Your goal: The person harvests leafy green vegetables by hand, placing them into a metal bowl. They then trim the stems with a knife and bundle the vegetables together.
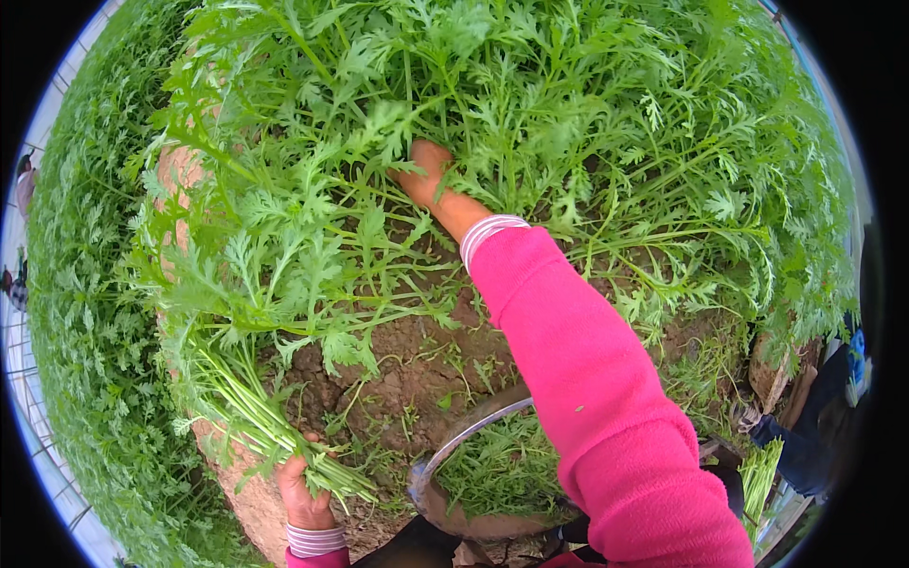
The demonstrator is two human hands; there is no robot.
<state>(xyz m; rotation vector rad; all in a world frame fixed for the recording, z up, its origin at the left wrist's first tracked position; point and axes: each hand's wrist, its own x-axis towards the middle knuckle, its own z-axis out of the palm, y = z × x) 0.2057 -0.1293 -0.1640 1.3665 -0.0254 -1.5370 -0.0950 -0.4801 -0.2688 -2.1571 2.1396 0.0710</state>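
Note:
My left hand (304, 490), low at the left, is closed around a bunch of cut leafy greens (263, 412). The bunch looks like garland chrysanthemum, its pale stem ends pointing right and its leaves up and left. Farther ahead, my right hand (429, 174) reaches down among the standing plants (511, 135). Leaves and stems cover its fingers, so I cannot see what they grip. Between my arms lies bare brown soil (412, 369) with loose scraps of leaf. Below my right forearm is a round, shiny rim (465, 429) with loose greens inside it; my sleeve hides part.
Dense green plants (92, 298) line the left, beyond the soil bed's edge (241, 490). At the right are another person's dark trouser leg (795, 454) and shoe (746, 417), beside a bundle of stems (761, 476). Distant people (25, 186) appear at the far left.

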